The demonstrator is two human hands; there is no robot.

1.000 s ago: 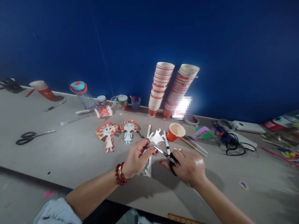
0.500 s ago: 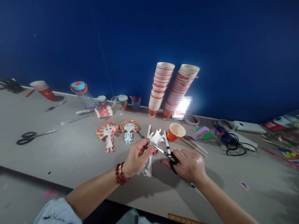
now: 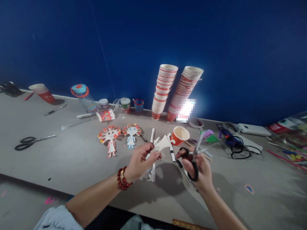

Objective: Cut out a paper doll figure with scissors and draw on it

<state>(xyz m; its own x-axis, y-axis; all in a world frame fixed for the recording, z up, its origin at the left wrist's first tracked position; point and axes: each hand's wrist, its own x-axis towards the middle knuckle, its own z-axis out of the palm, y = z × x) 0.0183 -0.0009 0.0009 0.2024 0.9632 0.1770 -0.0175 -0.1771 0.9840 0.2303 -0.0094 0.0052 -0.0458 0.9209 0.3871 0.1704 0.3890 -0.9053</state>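
Note:
Between the thumb and fingers of my left hand (image 3: 142,161) is a white paper cutout (image 3: 163,143) with small limb-like ends. My right hand (image 3: 200,171) has its fingers through the black handles of a pair of scissors (image 3: 196,156). Their blades are spread and point up, apart from the paper. Just left of the cutout lie two paper dolls, one in a red-edged dress (image 3: 111,145) and one in blue (image 3: 131,137). A white paper scrap (image 3: 152,174) lies under my left hand. Behind the cutout stands an orange paper cup (image 3: 178,137).
Two tall stacks of paper cups, left (image 3: 165,91) and right (image 3: 184,89), lean before the blue wall. Another pair of scissors (image 3: 31,140) lies at the left. A clear bottle (image 3: 83,99) stands behind. Cables (image 3: 242,150) and tape rolls are at the right.
The scissors have come away from the paper, moved right and swung upward with their blades apart. My right hand has turned over. The cutout in my left hand has turned rightward.

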